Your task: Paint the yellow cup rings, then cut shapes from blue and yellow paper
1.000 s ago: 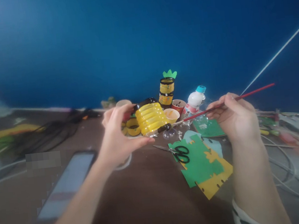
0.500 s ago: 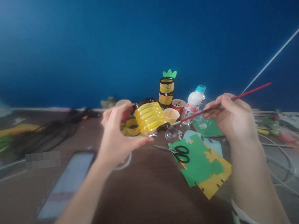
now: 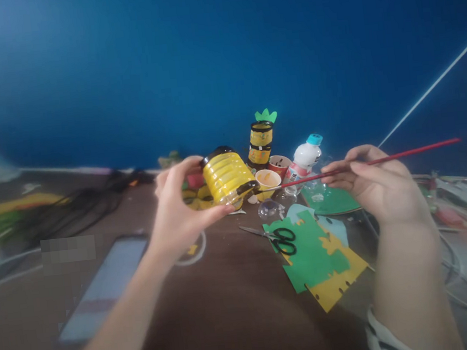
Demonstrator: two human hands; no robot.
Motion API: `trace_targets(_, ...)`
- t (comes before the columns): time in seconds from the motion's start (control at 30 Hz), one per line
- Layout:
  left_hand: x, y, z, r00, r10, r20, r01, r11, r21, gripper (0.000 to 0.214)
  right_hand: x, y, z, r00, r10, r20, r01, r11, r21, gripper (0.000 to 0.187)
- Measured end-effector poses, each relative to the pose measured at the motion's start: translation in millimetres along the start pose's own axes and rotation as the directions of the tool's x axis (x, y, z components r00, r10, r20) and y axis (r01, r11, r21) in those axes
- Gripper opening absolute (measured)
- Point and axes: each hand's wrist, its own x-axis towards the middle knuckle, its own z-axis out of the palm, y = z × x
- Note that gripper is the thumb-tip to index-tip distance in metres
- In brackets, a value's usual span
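My left hand (image 3: pixel 181 208) grips a ribbed plastic bottle piece (image 3: pixel 229 175), tilted in the air. It is painted yellow, with a black band round its upper end and a black patch along its lower right edge. My right hand (image 3: pixel 378 182) is closed round the shaft of a thin red paintbrush (image 3: pixel 406 153). The brush's tip meets the black patch on the yellow piece. Just behind stand a cup with yellow paint (image 3: pixel 268 179) and a red cup (image 3: pixel 281 164). A banded yellow and black container with a green paper crown (image 3: pixel 260 141) rises behind them.
Scissors (image 3: pixel 280 239) lie on green and yellow paper sheets (image 3: pixel 315 255). A white bottle with a blue cap (image 3: pixel 307 154) stands behind the brush. At left rests a phone (image 3: pixel 106 288), with dark cables (image 3: pixel 94 198) beyond it. A blue wall (image 3: pixel 163 65) bounds the table.
My right hand has shifted right with the paintbrush, which now lies flatter. The yellow piece has moved slightly left and turned, and more black shows along its lower right edge.
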Motion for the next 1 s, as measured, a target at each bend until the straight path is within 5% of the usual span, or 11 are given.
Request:
trace_targets(0.3,0,3,-1.2,0.995,0.088,0.045,-0.091,0.993,0.072,0.077,3,-1,9,0.999,0.021,-0.034,-0.02,0.999,0.032,0.016)
trace_targets(1.0,0,9,-2.6,0.994,0.085,0.075,-0.092,0.991,0.1,0.075,3,-3,12,0.998,0.057,-0.032,-0.057,0.998,0.009,0.016)
